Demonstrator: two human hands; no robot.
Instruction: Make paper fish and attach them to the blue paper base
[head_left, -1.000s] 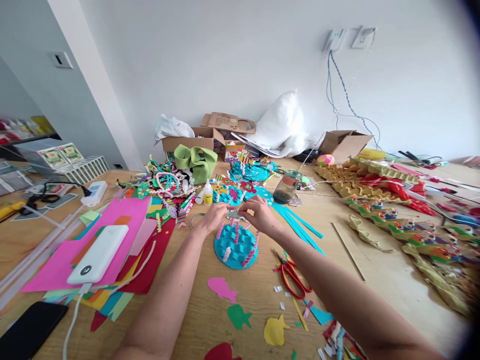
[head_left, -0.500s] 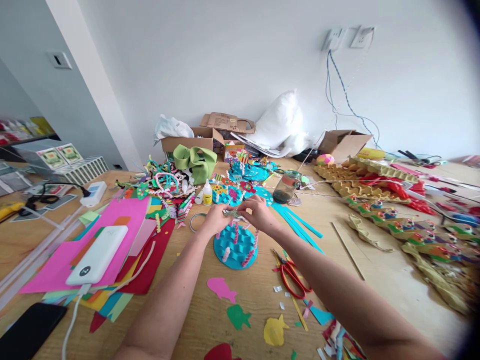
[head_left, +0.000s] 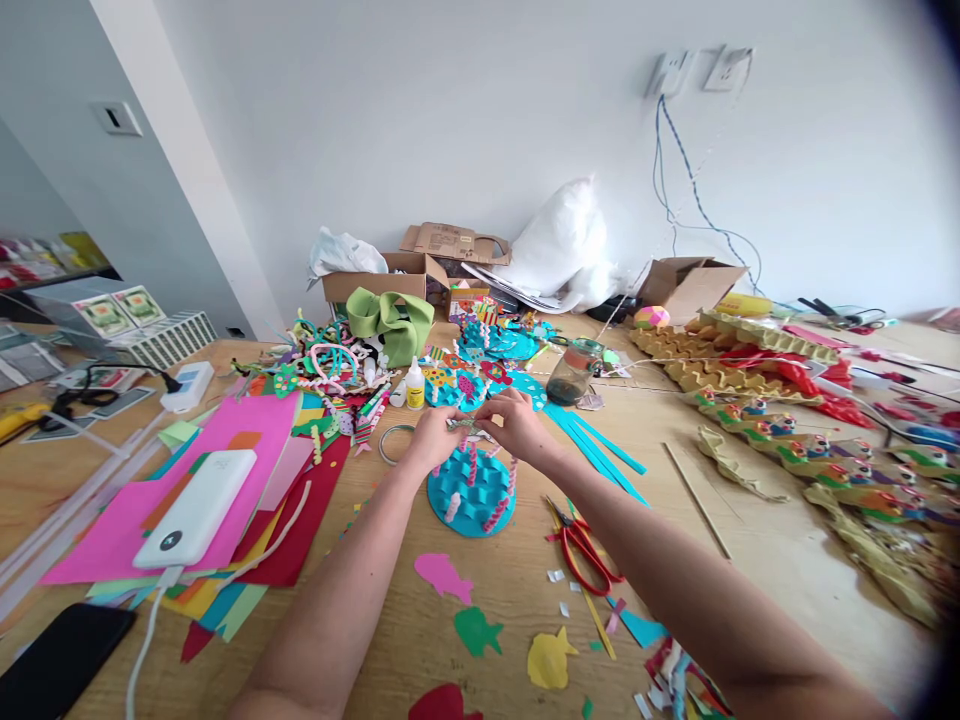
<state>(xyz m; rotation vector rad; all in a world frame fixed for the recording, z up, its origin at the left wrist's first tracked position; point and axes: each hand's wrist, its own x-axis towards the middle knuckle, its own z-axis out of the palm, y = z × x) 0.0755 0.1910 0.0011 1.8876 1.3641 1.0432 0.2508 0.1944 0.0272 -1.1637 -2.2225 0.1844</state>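
Observation:
Above a round blue base (head_left: 466, 522) my two hands meet at a small patterned paper piece (head_left: 468, 424), maybe a fish cut-out; the fingers cover most of it. My left hand (head_left: 438, 440) is closed on its left side, and my right hand (head_left: 516, 424) pinches its right side. Wavy blue strips cover the base, and several pink twisted stems (head_left: 472, 468) stand up from it. One short pale pink stem (head_left: 453, 508) sits near its front left. Pink (head_left: 442, 577), green (head_left: 478, 632) and yellow (head_left: 550, 660) paper fish lie flat in front.
Red-handled scissors (head_left: 585, 558) lie right of the base among paper scraps. Behind are a glue bottle (head_left: 415, 386), a glass jar (head_left: 574, 374) and finished blue pieces (head_left: 495, 345). Coloured sheets with a white power bank (head_left: 196, 508) lie left; egg-carton strips (head_left: 787, 440) spread right.
Both hands stay almost in place over the blue base, fingers still closed on the patterned piece. The view shifts very slightly.

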